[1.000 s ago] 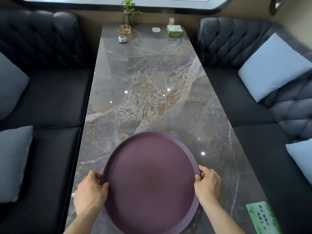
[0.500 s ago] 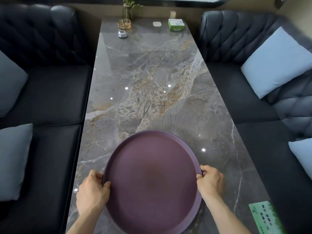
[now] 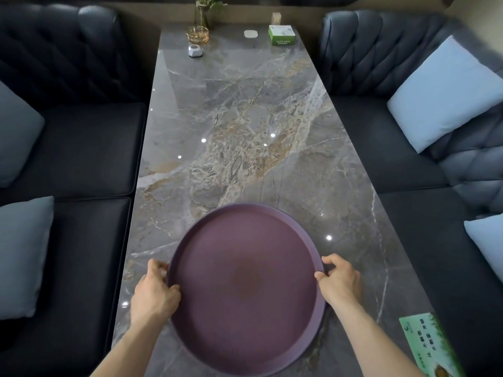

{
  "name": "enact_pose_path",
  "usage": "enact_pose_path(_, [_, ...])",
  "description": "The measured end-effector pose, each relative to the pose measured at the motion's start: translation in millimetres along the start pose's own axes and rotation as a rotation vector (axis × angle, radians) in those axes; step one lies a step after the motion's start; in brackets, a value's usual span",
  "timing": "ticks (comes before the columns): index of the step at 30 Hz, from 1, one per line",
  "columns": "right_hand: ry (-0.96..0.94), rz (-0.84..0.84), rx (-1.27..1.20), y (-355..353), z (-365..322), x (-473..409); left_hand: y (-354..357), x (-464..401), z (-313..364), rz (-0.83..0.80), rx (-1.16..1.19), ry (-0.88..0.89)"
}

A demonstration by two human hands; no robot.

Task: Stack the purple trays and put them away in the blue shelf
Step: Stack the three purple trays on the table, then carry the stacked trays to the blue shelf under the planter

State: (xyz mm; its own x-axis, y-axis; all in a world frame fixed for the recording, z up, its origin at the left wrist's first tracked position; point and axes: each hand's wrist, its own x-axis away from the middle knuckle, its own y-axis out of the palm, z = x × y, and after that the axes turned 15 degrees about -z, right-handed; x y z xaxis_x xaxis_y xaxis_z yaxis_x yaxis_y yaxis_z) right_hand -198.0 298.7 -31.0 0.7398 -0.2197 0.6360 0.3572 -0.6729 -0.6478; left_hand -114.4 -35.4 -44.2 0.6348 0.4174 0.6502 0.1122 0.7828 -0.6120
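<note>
A round purple tray [image 3: 246, 289] lies at the near end of the grey marble table [image 3: 245, 131]. Its rim looks doubled at the far right edge, so it may be a stack; I cannot tell how many trays there are. My left hand [image 3: 153, 293] grips the tray's left rim, thumb over the edge. My right hand [image 3: 340, 281] grips the right rim the same way. No blue shelf is in view.
Dark tufted sofas flank the table, with pale cushions [image 3: 446, 91] on the right and grey ones [image 3: 23, 254] on the left. At the far end stand a plant vase [image 3: 202, 14], a glass dish [image 3: 198, 35], a small white object [image 3: 195, 51] and a green box [image 3: 281, 34]. A green card [image 3: 432, 346] lies near right.
The view has tilted slightly downward and the tray sits a little lower in the frame. Both hands keep their grip on the rim.
</note>
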Motion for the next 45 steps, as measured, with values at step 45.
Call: enact_pose_path(45, [-0.591,0.168,-0.282,-149.7,-227.0,219.7,-252.0,152.6,130.0,0.292,0.474,0.532])
